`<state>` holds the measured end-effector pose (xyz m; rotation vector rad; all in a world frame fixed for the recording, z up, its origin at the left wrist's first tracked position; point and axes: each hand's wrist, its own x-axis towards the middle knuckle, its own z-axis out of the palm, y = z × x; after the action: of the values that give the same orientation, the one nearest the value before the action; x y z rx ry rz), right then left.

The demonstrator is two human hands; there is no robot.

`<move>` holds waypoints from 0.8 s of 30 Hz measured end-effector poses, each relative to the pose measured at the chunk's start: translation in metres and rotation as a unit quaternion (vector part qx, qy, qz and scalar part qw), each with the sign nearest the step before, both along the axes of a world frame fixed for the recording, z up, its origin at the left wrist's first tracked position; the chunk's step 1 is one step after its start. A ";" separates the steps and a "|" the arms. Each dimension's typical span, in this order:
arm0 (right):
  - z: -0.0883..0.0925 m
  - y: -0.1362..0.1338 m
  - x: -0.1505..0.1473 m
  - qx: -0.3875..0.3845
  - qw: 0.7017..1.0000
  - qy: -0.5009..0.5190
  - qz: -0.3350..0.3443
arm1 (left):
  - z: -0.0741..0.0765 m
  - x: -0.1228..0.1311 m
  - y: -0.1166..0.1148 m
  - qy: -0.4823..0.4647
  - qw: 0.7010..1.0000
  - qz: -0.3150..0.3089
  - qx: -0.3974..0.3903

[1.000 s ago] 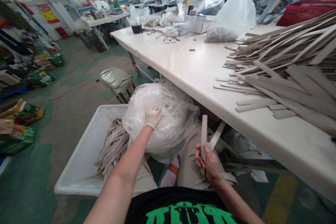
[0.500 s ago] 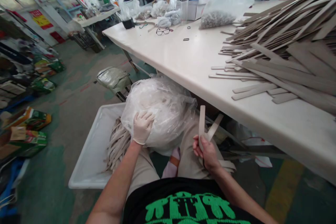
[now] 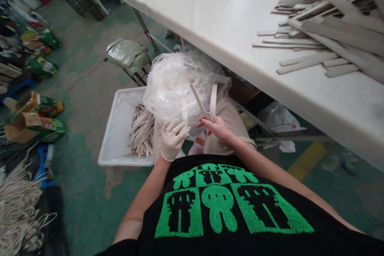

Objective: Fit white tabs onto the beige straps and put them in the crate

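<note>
Beige strips [image 3: 213,100] rise from the half-curled right hand [image 3: 218,128].

The gloved left grip [image 3: 174,139] has its fingers bent, tips toward the right. The bare right grip [image 3: 213,126] is closed, pointing left. The left forearm [image 3: 147,192] and right forearm [image 3: 267,164] slant inward and away.

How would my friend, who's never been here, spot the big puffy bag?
Find the long white table, then look down past its near edge. There, beside the white tub of strips, is the puffy, see-through bag. It is bigger and rounder than the other clear bag, which lies under the table farther right.
</note>
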<state>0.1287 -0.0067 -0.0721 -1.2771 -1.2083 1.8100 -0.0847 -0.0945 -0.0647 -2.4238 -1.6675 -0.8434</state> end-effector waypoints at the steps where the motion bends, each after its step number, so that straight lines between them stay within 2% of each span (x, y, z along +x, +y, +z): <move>1: 0.002 0.003 -0.007 0.000 1.000 -0.007 0.027 | 0.000 0.000 -0.002 0.000 1.000 0.001 0.001; 4: 0.009 0.009 -0.028 -0.004 0.993 -0.031 0.111 | 0.000 -0.001 -0.005 0.015 1.000 -0.008 0.005; 6: 0.016 0.011 -0.039 -0.004 0.990 -0.047 0.135 | 0.001 -0.001 -0.006 0.029 0.999 -0.018 0.013; 12: 0.029 0.015 -0.052 -0.017 0.991 -0.073 0.108 | 0.002 -0.001 -0.013 0.042 0.998 -0.024 0.034; 20: 0.028 0.010 -0.049 -0.029 0.988 -0.076 0.135 | 0.004 0.002 -0.011 0.042 0.996 -0.032 0.068; 24: 0.028 0.004 -0.044 -0.052 0.988 -0.026 0.143 | 0.005 0.001 -0.011 0.041 0.995 -0.032 0.082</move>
<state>0.0845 -0.0029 -0.0442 -1.2670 -1.4017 2.0767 -0.0838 -0.1058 -0.0600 -2.3785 -1.4394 -0.8412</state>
